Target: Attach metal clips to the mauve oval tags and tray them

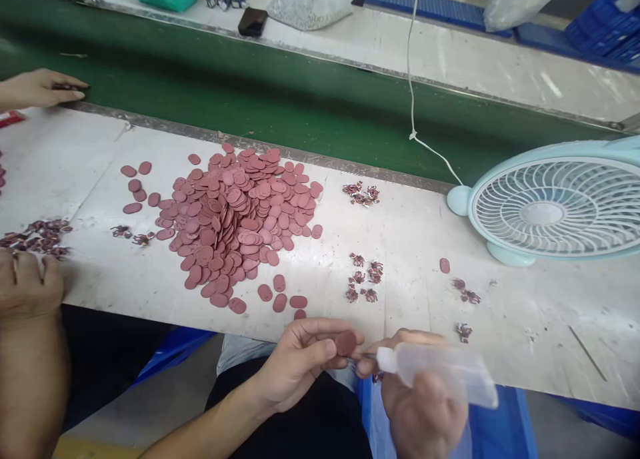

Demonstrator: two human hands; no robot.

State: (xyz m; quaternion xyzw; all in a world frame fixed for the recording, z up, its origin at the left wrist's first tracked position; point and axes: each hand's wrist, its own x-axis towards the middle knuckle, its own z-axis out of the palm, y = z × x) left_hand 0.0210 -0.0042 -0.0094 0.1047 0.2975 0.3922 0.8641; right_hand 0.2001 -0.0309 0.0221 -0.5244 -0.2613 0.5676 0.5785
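Note:
My left hand (300, 359) pinches a reddish-brown oval disc (345, 343) between thumb and fingers at the table's front edge. In my right hand (425, 406) is a translucent squeeze bottle (445, 372) with a white cap and thin nozzle, lying nearly level. Its tip points left, close beside the disc; whether they touch I cannot tell. Up and to the left of my hands is a large heap of the same discs (250, 219), with several loose ones (280, 302) nearer me. Small dark figure-like pieces (367, 276) sit in groups beyond my right hand.
A light-blue fan (550, 206) lies at the right, its cord (413, 112) running across the green belt (300, 106). Another person's hands (30, 282) work at the left near more dark pieces (43, 236). A thin stick (587, 352) lies front right; a blue bin (500, 422) stands below.

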